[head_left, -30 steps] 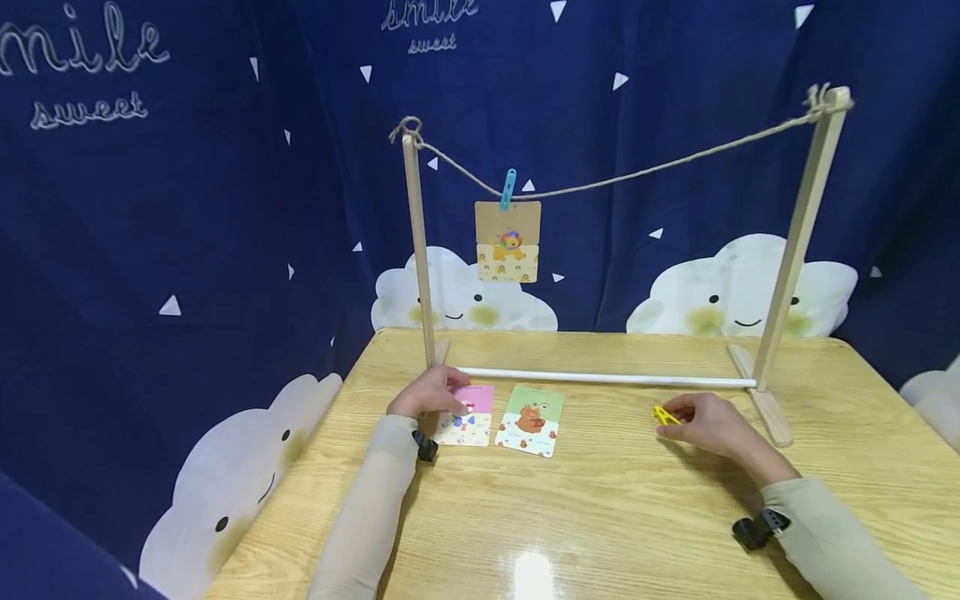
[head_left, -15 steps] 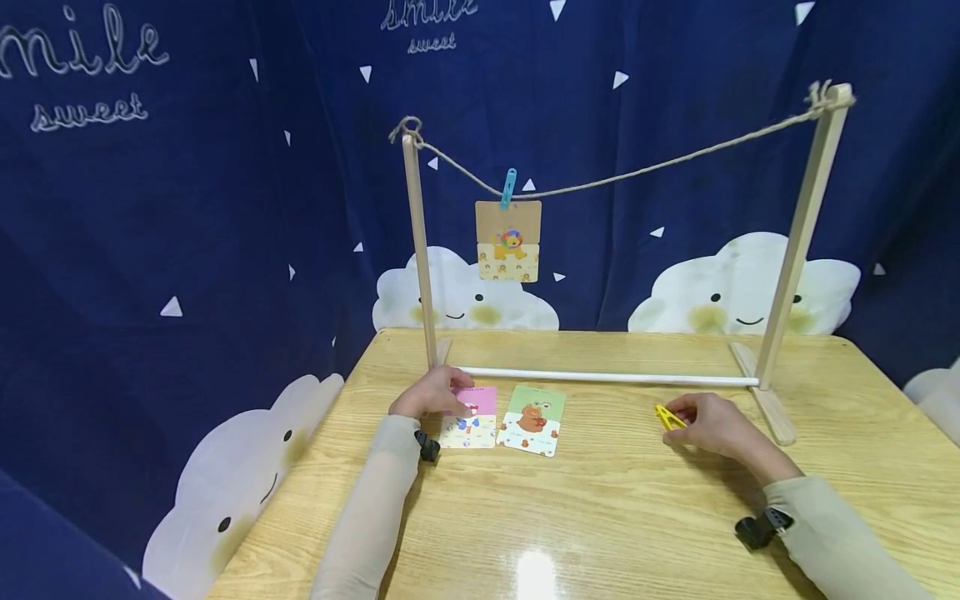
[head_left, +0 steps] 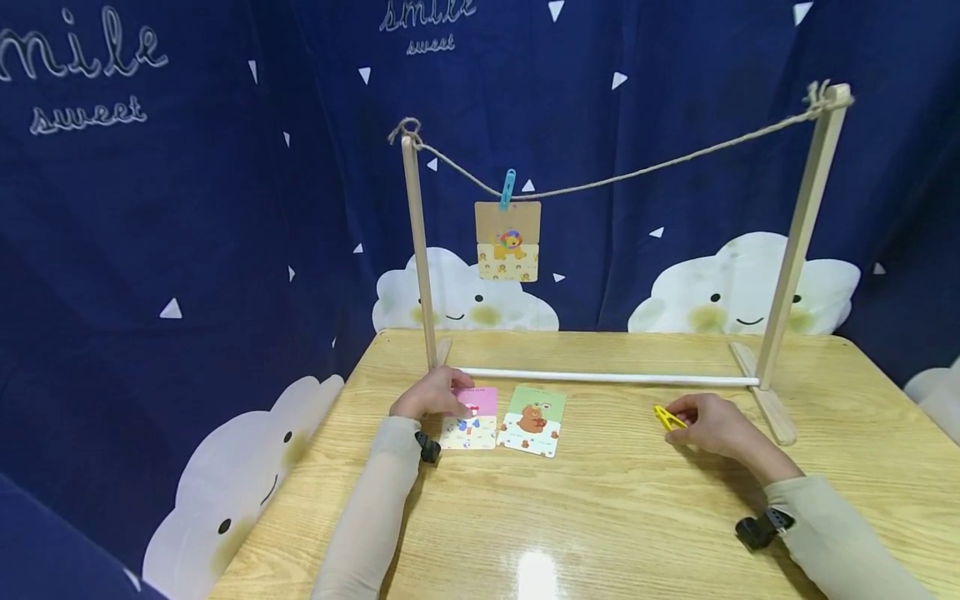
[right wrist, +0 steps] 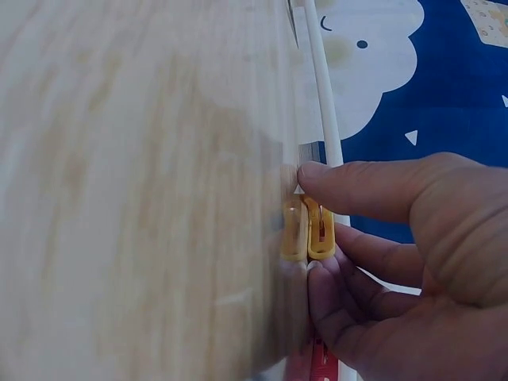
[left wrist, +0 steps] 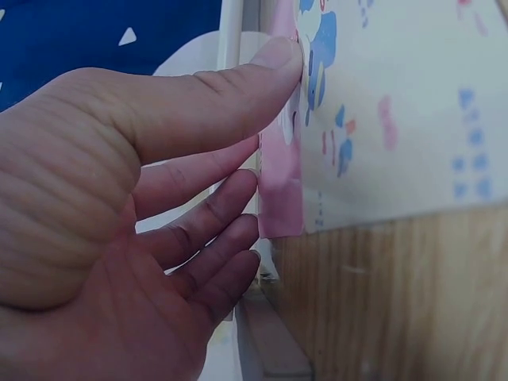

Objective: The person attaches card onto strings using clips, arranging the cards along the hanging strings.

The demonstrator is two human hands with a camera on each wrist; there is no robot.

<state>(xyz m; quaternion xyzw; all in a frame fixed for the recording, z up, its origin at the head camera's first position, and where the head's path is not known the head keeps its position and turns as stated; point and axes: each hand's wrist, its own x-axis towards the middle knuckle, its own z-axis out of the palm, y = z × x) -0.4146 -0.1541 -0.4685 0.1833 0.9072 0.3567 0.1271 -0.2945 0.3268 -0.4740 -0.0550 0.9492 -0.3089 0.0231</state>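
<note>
In the head view my left hand (head_left: 437, 395) is at a pink-topped picture card (head_left: 471, 427) on the table. The left wrist view has the thumb on the card's printed face and the fingertips along its pink edge (left wrist: 279, 202). Beside it lies a green-topped bear card (head_left: 532, 420). My right hand (head_left: 708, 423) pinches a yellow clothespin (head_left: 667, 418) low over the wood, thumb on one end and a finger on the other. From the rope (head_left: 637, 173) hangs a lion card (head_left: 507, 242), held by a blue clothespin (head_left: 507, 190).
Two wooden posts (head_left: 804, 237) with flat feet carry the rope, and a white rod (head_left: 607, 377) joins them low down. Below the right fingers a partly hidden red item (right wrist: 324, 361) shows. The glossy table (head_left: 592, 517) reaches back to a blue curtain (head_left: 247, 208).
The pink-topped card has shifted slightly right and turned a little under my left hand. My right hand's yellow clothespin has tilted slightly. Little differs over the last half second.
</note>
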